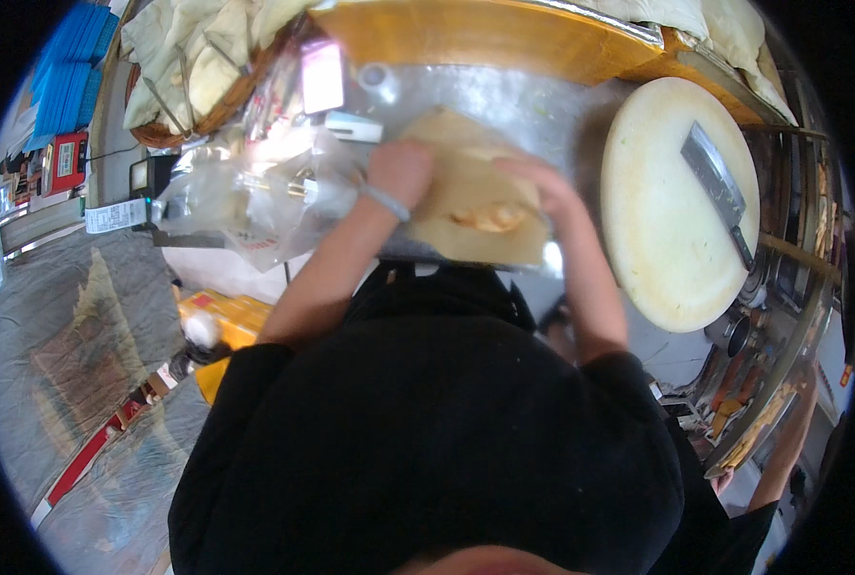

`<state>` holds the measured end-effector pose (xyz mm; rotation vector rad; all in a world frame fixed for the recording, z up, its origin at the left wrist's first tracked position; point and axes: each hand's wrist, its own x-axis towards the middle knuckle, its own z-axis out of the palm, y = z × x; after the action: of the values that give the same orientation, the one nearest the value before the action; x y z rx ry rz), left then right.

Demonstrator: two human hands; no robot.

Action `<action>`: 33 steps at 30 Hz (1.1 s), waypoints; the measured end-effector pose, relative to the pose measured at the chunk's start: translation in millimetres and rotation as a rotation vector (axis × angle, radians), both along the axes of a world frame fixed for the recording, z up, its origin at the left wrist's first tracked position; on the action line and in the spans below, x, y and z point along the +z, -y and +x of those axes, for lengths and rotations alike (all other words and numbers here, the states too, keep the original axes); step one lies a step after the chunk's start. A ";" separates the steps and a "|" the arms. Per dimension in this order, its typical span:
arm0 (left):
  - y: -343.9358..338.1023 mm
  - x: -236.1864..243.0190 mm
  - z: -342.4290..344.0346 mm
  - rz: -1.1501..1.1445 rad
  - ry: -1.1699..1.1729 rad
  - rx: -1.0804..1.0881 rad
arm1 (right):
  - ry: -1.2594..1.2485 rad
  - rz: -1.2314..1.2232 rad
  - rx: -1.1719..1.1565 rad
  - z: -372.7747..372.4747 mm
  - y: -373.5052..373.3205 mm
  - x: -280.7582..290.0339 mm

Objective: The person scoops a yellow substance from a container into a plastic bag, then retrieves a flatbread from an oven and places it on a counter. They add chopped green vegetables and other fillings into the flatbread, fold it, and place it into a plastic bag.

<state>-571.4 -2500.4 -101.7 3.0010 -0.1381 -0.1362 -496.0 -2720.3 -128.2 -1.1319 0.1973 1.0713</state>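
Observation:
A sheet of brown paper (446, 213) lies on the metal worktop in front of me, its near edge by the counter's front. On it rests a piece of golden-brown food (492, 218), too blurred to name. My left hand (401, 174), with a pale band at the wrist, is closed at the paper's left edge. From the right, my right hand (542, 182) reaches over the paper, its fingers stretched out and smeared by motion. Beside my left hand lie clear plastic bags (255, 196) and a small white device (353, 126).
A cleaver (713, 172) lies on a thick round chopping board (638, 220) at right. Behind stands a yellow-orange panel (485, 38). At far left are a cloth-lined basket (149, 129) with tongs, and a lit phone (323, 79). Another person's arm (791, 436) touches a rack at lower right.

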 end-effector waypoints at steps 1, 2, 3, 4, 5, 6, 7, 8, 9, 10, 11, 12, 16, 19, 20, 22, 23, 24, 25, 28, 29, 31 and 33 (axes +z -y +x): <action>3.6 8.0 -3.5 -0.044 0.036 -0.002 | 0.007 0.013 -0.015 -1.4 -6.5 -7.9; 5.9 15.9 -8.4 -0.085 0.074 0.006 | 0.066 0.009 -0.068 -2.4 -13.3 -11.6; 8.3 22.0 -14.1 -0.127 0.110 0.009 | 0.122 0.005 -0.126 -3.9 -18.7 -14.3; 10.9 27.0 -21.7 -0.179 0.142 0.056 | 0.179 0.001 -0.184 -5.4 -24.0 -14.8; 13.6 31.6 -30.0 -0.232 0.173 0.103 | 0.159 0.001 -0.271 -7.6 -29.5 -12.9; 15.4 34.8 -36.2 -0.285 0.205 0.149 | 0.195 -0.076 -0.339 -10.0 -35.0 -15.4; 15.1 32.1 -42.0 -0.299 0.179 0.231 | 0.230 -0.155 -0.407 -13.0 -40.4 -20.4; 13.0 23.2 -50.3 -0.315 0.154 0.315 | 0.266 -0.235 -0.473 -15.8 -46.4 -22.7; 11.0 15.2 -58.6 -0.329 0.129 0.403 | 0.417 -0.482 -0.493 -18.8 -53.3 -13.7; 9.1 8.0 -66.7 -0.353 0.117 0.447 | 0.499 -0.537 -0.489 -23.1 -53.7 -14.0; 7.1 1.3 -74.6 -0.378 0.104 0.488 | 0.581 -0.595 -0.485 -28.5 -53.2 -17.1; 4.6 -5.4 -81.4 -0.401 0.093 0.528 | 0.664 -0.650 -0.482 -34.3 -52.9 -22.3; -2.0 -30.6 -101.9 -0.577 -0.097 0.507 | 0.995 -0.856 -0.615 -67.9 -31.4 -49.8; 5.1 -40.4 -108.7 -0.729 -0.064 0.466 | 0.674 -0.626 -0.734 -61.2 10.2 -80.2; 6.9 -42.5 -109.7 -0.720 -0.042 0.461 | 0.768 -0.732 -0.690 -56.4 8.9 -68.1; 9.4 -41.4 -110.1 -0.726 -0.019 0.457 | 0.959 -0.932 -0.599 -39.9 3.3 -33.3; 10.6 -35.4 -109.2 -0.748 -0.028 0.451 | 0.998 -0.783 -0.561 -36.5 3.3 -35.0; 11.3 -28.8 -108.6 -0.770 -0.038 0.444 | 0.970 -0.842 -0.367 -37.6 7.5 -40.5; 11.7 -22.0 -108.4 -0.755 -0.074 0.411 | 0.935 -0.896 -0.173 -40.1 14.1 -49.5; 11.0 -5.2 -106.5 -0.747 -0.131 0.347 | 0.918 -0.883 -0.129 -63.3 13.7 -37.1; 10.3 -1.0 -107.0 -0.772 -0.129 0.340 | 0.913 -0.963 -0.081 -71.0 15.8 -27.5; 6.5 13.8 -101.5 -0.920 -0.118 0.378 | 1.032 -0.960 -0.083 -84.5 19.3 -6.9; 3.6 44.9 -86.5 -1.179 -0.104 0.473 | 1.275 -0.791 -0.169 -96.3 26.4 24.6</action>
<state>-657.9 -2504.0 -56.8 1.7773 0.3722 -0.1033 -592.3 -2746.6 -103.7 -2.2484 -0.3312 -0.0739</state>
